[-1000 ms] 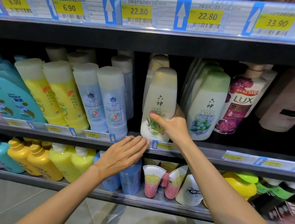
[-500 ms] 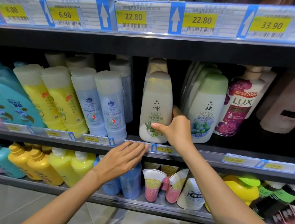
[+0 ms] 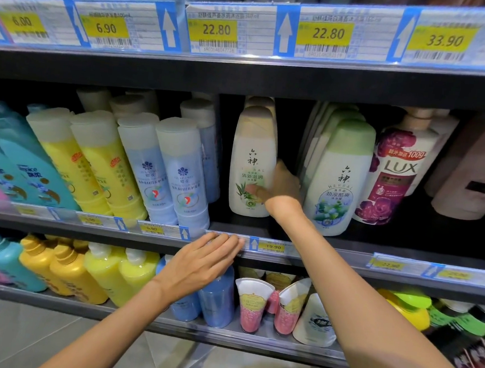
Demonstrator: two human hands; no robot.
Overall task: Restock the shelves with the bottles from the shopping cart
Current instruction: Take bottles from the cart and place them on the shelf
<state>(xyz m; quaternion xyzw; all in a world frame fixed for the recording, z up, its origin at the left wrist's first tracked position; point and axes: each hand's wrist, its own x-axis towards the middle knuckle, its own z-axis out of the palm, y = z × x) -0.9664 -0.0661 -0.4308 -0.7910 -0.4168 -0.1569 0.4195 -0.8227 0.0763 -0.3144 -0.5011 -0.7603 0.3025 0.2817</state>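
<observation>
A cream-capped white bottle (image 3: 252, 158) with an aloe label stands upright on the middle shelf (image 3: 331, 256), in front of another like it. My right hand (image 3: 281, 188) grips its lower right side, thumb across the label. My left hand (image 3: 200, 263) lies flat with fingers together on the shelf's front rail, just below and left of the bottle, holding nothing. The shopping cart is out of view.
Green-capped white bottles (image 3: 337, 176) stand right of my hand, then a LUX pump bottle (image 3: 396, 172). Pale blue bottles (image 3: 181, 173) and yellow bottles (image 3: 98, 161) lean to the left. The lower shelf holds more bottles and pink tubes (image 3: 252, 306). Price tags line the upper rail.
My right hand has pushed the cream-capped bottle deeper onto the shelf, away from the front rail. The left hand has stayed on the rail.
</observation>
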